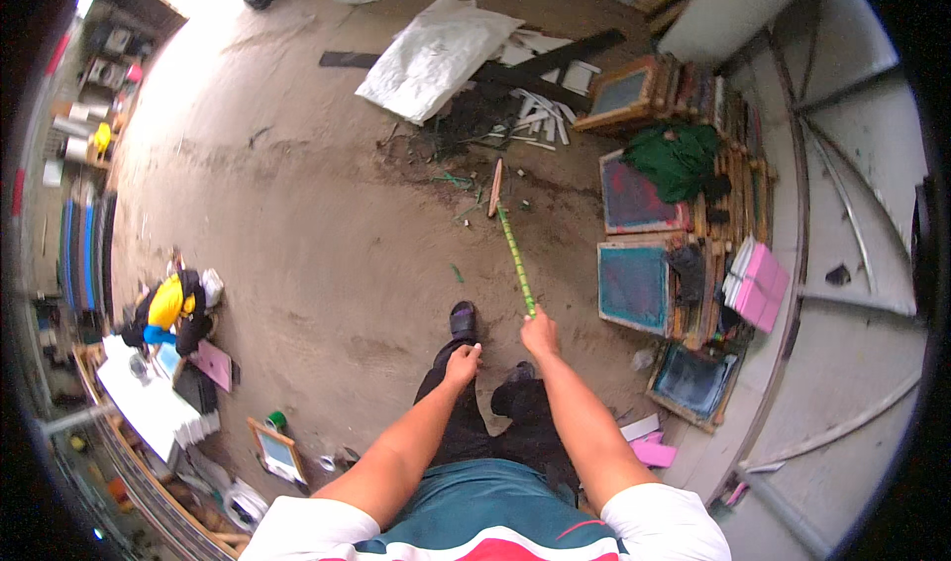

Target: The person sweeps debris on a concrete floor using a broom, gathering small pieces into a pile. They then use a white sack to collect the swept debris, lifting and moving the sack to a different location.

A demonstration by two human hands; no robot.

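The person's right hand (pixel 540 334) is closed around the near end of a green-and-yellow striped pole (pixel 515 259). The pole runs forward from that hand to a narrow tan head (pixel 496 187) at floor level; the tool is judged to be a broom, though its bristles are not distinguishable. The left hand (pixel 463 363) is to the left of the right, apart from the pole, with its fingers loosely curled; no object shows in it, and whether it pinches anything small cannot be told.

Beyond the head, well forward of both hands, lies dark loose debris (pixel 451 140), bordered by white strips (pixel 540 115) and a crumpled white sheet (pixel 441 51). A small green scrap (pixel 457 274) lies on the floor (pixel 327 234) ahead of the left hand. Framed screens (pixel 634 282) stand to the right of the right hand.

The step in hand is judged to be sweeping, one-handed, toward the debris. The next move appears to call for a firm right-hand grip, the head kept low, and strokes gathering stray scraps forward without striking the screens.
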